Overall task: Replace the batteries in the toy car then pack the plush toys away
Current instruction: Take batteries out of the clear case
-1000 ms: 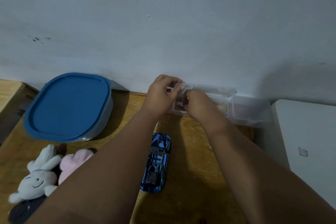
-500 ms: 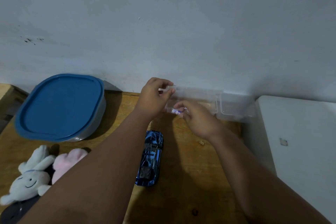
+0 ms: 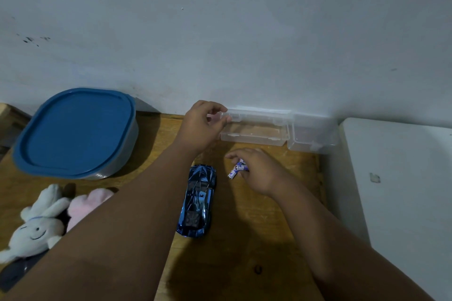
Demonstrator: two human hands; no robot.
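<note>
Desk [image 3: 256,239] dim: your left hand [image 3: 200,127] pinches the box [image 3: 254,129] lid, right hand [image 3: 256,170] grips batteries [image 3: 236,170] beside the car [image 3: 198,200]; loose hold could drop one, rolling off.

Dim light. Pale wall [image 3: 220,32] with dark specks at upper left, rising behind a wooden table [image 3: 244,239]. White cabinet [image 3: 403,190] just right of the table, against the wall.
</note>
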